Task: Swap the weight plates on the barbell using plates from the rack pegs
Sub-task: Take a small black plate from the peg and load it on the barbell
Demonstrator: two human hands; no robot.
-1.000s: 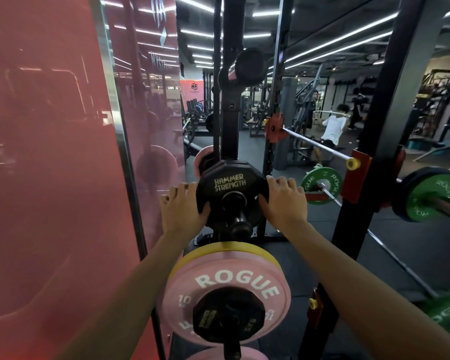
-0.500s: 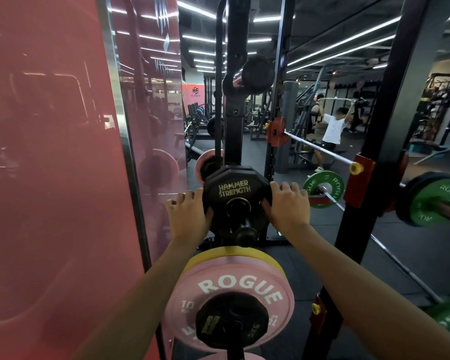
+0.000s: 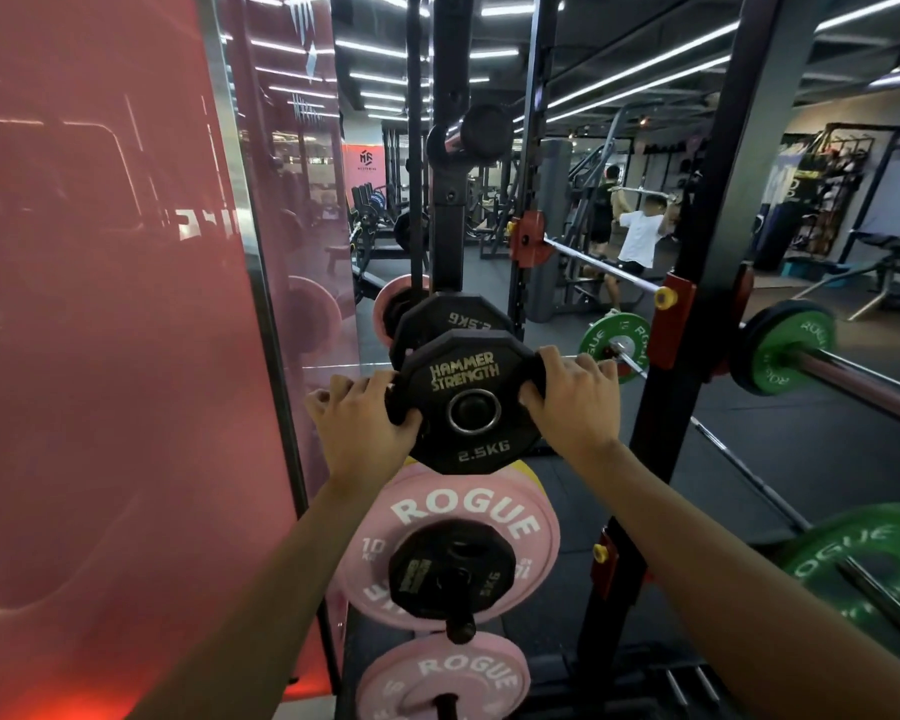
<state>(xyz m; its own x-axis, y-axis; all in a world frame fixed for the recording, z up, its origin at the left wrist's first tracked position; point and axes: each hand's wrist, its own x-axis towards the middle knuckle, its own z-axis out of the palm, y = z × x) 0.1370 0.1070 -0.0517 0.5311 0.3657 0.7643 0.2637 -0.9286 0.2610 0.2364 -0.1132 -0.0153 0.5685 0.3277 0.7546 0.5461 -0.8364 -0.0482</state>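
Observation:
A black 2.5 kg Hammer Strength plate (image 3: 466, 379) is held in front of the rack upright, clear of its peg, its centre hole showing. My left hand (image 3: 365, 426) grips its left edge and my right hand (image 3: 575, 402) grips its right edge. A second black 2.5 kg plate (image 3: 450, 317) stays on the peg right behind it. Below hang a pink Rogue plate (image 3: 458, 517) with a small black plate (image 3: 450, 576) in front, and another pink plate (image 3: 445, 678) lower down. The barbell (image 3: 863, 384) rests on the rack at right, carrying a green Rogue plate (image 3: 788, 345).
A red glossy wall panel (image 3: 100, 330) stands close on the left. A black rack post (image 3: 697, 314) with a red hook rises at right. Another green plate (image 3: 868, 563) sits low right. People exercise in the background (image 3: 637, 236).
The front black plate has slid off the peg toward me in both hands; the plate behind it is now visible. My view has shifted closer and slightly down.

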